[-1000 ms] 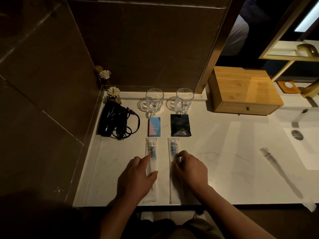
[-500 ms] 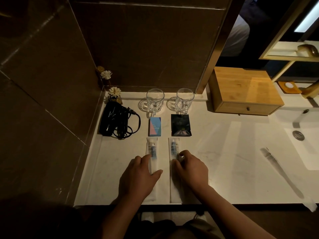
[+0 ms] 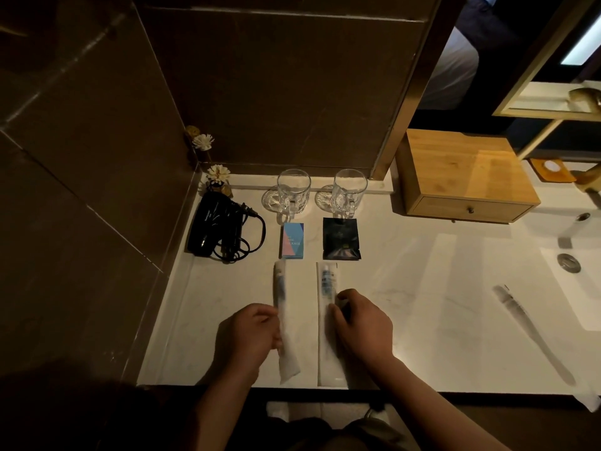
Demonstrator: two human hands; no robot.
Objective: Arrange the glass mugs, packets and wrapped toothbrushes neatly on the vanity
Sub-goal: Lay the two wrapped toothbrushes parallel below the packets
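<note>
Two glass mugs point(image 3: 292, 190) point(image 3: 349, 190) stand on glass coasters at the back of the white vanity top point(image 3: 439, 288). A blue and pink packet point(image 3: 293, 240) lies in front of the left mug, a black packet point(image 3: 340, 238) in front of the right. Nearer me lie two wrapped toothbrushes, lengthwise. My left hand point(image 3: 250, 333) pinches the left wrapped toothbrush point(image 3: 283, 297), which is blurred and slightly tilted. My right hand point(image 3: 364, 323) has curled fingers on the right wrapped toothbrush point(image 3: 327, 284), which lies straight.
A black hair dryer point(image 3: 216, 227) with coiled cord lies at the left wall beside small flowers point(image 3: 218, 173). A wooden drawer box point(image 3: 461, 177) stands at the back right. The sink basin point(image 3: 579, 288) is at the far right. The counter's front edge is just below my hands.
My left hand has gone from resting flat on the left wrapped toothbrush to pinching its left edge, and the wrapper has shifted and tilted. My right hand has barely moved.
</note>
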